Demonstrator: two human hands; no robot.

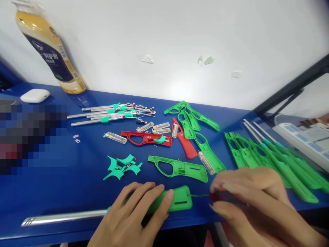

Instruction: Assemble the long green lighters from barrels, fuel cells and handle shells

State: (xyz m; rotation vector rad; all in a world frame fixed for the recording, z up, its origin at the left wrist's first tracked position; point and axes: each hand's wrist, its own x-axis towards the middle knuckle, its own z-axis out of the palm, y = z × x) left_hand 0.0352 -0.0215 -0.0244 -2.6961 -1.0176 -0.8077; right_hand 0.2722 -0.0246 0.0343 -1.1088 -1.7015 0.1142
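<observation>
Holding curved plastic handle [182, 197], slim metallic tube [66, 218]

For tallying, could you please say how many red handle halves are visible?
2: an open red half with a teal piece on it, and a face-down red half to its right.

A white wall [115, 41], scuffed and patched with torn residue, fills the top of the frame, with a soft glare near its middle. Below it lies a glossy blue tabletop [84, 164]; at the right edge slants a black bar [290, 84], seemingly part of a frame or stand.
</observation>
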